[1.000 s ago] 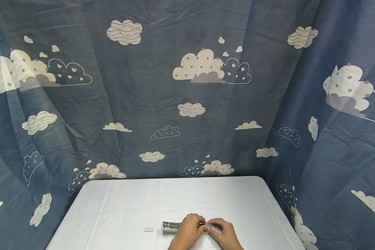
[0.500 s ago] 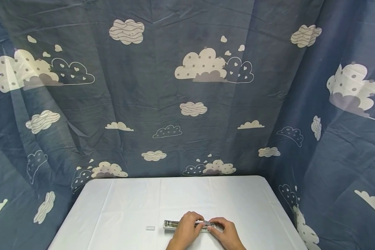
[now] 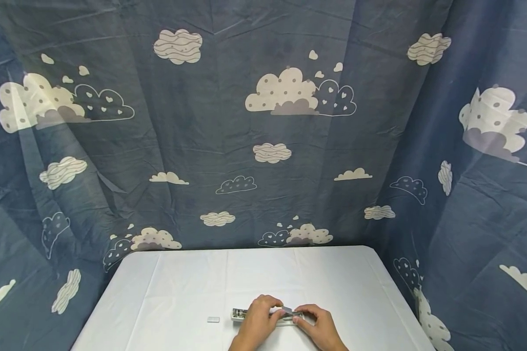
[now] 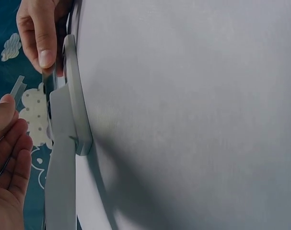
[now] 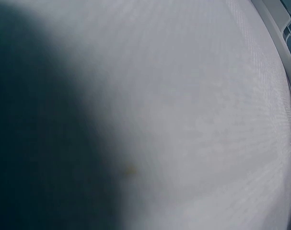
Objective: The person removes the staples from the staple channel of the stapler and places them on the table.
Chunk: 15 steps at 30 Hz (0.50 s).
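A long light-grey stapler lies crosswise on the white table in the head view, its top swung open. My left hand pinches a small grey staple strip between thumb and fingertip, just above the stapler. In the left wrist view the staple strip shows a U-shaped profile, apart from the stapler. My right hand grips the stapler at its right end, thumb at the front. The left hand covers part of the stapler's middle. In the right wrist view, only a grey edge of the stapler shows.
A small grey staple strip lies on the white-covered table to the left of the stapler. Behind and beside the table hangs a dark blue cloud-patterned curtain.
My left hand has drawn slightly left and up with the staple strip, so more of the strip and stapler shows. The right hand keeps its grip. The head view shifts slightly.
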Tool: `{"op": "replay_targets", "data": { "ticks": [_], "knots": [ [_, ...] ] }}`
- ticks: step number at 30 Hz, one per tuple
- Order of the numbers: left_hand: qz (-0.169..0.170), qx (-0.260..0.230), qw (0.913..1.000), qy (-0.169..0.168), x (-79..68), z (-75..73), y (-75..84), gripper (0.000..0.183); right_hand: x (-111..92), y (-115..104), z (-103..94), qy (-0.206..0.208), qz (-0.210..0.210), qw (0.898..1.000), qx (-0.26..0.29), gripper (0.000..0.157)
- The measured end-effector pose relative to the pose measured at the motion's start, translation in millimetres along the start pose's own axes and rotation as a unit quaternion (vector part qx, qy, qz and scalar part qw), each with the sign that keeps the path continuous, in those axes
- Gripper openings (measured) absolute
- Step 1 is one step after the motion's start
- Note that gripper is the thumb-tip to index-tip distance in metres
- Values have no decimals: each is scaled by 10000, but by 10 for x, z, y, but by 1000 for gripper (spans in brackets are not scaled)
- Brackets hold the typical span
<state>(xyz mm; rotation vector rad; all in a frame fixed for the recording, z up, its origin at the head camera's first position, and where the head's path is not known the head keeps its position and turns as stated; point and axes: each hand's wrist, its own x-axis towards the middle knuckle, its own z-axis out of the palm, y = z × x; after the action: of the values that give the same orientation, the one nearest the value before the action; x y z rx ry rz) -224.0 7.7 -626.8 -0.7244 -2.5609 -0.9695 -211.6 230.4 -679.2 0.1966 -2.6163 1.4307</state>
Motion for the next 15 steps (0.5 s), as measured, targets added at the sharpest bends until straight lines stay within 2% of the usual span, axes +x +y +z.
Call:
{"op": "replay_targets", "data": {
  "ticks": [5, 12, 15],
  "knots": [
    [-60, -65, 10000, 40, -17, -52, -33, 14, 11, 1, 5, -43, -5, 9998, -184, 24],
    [100, -39, 9997, 231, -39, -132, -77, 13, 17, -6, 14, 52, 8, 9999, -158, 24],
    [66, -18, 9997, 232, -48, -168, -86, 13, 10, -18, 6, 11, 80, 9998, -187, 24]
  ]
}}
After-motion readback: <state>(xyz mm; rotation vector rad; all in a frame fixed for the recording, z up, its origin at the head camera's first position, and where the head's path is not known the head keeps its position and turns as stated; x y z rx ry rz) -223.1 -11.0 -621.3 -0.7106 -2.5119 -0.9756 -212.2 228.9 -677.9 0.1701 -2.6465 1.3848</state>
